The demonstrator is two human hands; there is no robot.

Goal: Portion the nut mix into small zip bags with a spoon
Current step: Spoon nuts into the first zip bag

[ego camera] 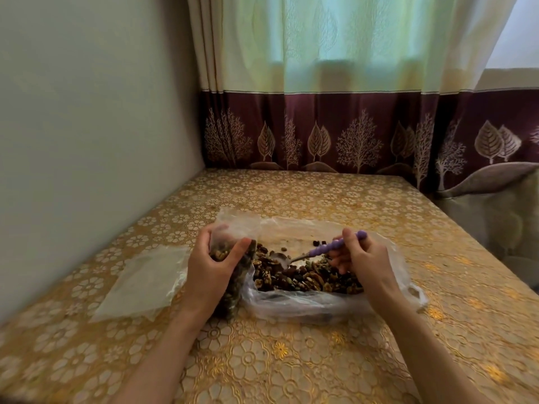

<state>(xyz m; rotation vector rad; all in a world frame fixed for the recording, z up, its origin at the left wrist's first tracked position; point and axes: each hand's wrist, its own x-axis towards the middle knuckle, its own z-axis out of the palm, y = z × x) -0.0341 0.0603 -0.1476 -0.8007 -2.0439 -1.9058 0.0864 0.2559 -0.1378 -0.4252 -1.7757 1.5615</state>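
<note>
Left hand (214, 265) clamps a part-filled small zip bag (233, 258) upright at centre frame, its mouth just left of the nut mix (303, 277) heaped in the large open plastic bag (306, 307). Right hand (366, 262) pinches the purple-handled spoon (320, 250), bowl down in the mix. Risks: the floppy bag mouth may fold shut (only one hand steadies it), spilling nuts onto the worktop (291, 360); an overloaded spoon may shed pieces mid-transfer.

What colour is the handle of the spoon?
Purple, on the spoon in the right hand; head view.
</note>
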